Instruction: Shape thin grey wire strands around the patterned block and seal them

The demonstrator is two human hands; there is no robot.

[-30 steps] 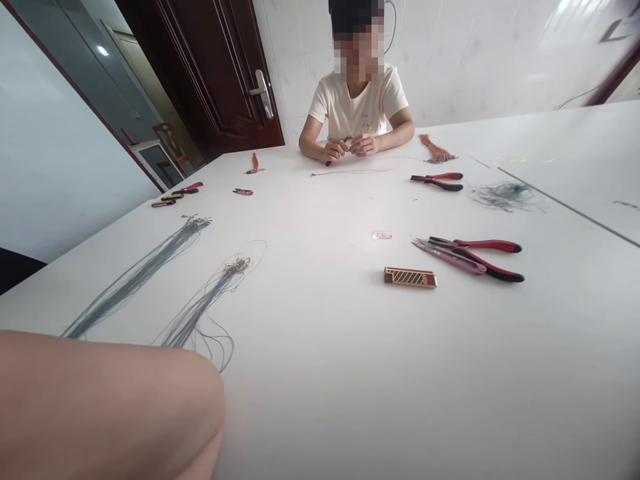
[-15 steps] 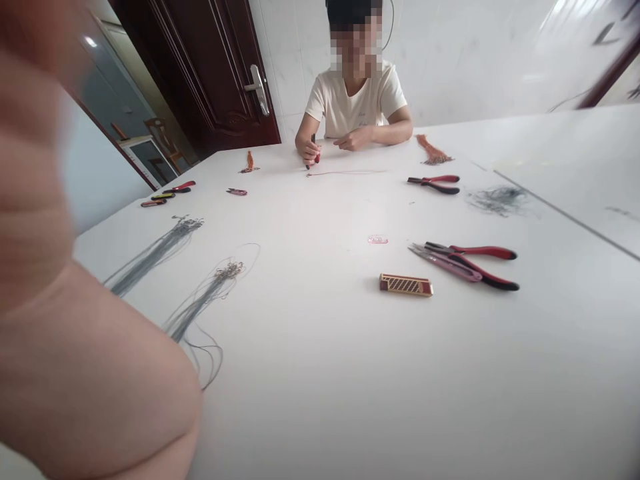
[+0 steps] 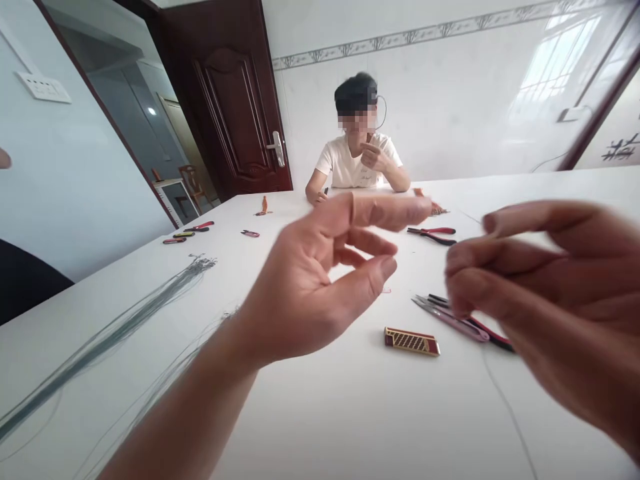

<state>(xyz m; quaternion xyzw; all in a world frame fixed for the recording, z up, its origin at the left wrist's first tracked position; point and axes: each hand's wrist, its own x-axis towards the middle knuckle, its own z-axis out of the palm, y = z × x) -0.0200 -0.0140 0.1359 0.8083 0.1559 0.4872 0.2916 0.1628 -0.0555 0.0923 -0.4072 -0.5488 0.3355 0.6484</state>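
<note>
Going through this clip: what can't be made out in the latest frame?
Head view:
Left hand: motion blur hides whether its fingers hold anything.
Right hand: blurred, and cut off by the right edge; cannot tell whether it holds the thin wire below it.
Red-handled pliers: mostly hidden behind the right hand.
Co-worker's hand: too small to show what it holds.

No legible wording in view, dark characters at far right too blurred to read, tiny print on a co-worker's white T-shirt unreadable
</note>
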